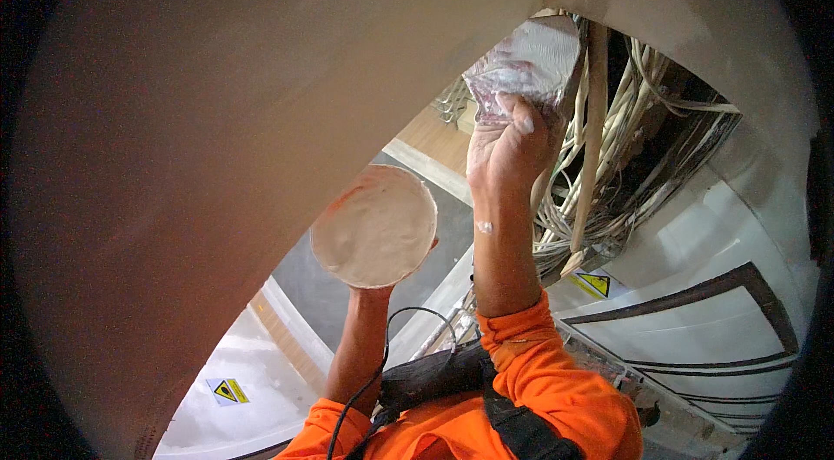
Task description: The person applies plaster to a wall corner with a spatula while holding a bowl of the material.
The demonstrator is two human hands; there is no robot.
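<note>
My left hand [371, 293] supports a round tub of pale beige putty [373, 227] from beneath, low and left of centre. Most of that hand is hidden by the tub; a fingertip shows at its right side. Raised high, my right hand [511, 145] grips a flat spreader [537, 56] smeared with white putty. Its thumb lies on the near face, and its other fingers are mostly hidden. The spreader's upper edge is up by the rim of a large beige curved panel [226, 112]; I cannot tell whether they touch.
Bundled pale cables [599, 156] hang in an opening just right of my right hand. A white panel with dark stripes [695, 321] and a yellow warning label [596, 284] is at lower right. Another warning label [228, 391] is at lower left. A black cord [387, 330] loops beside my left forearm.
</note>
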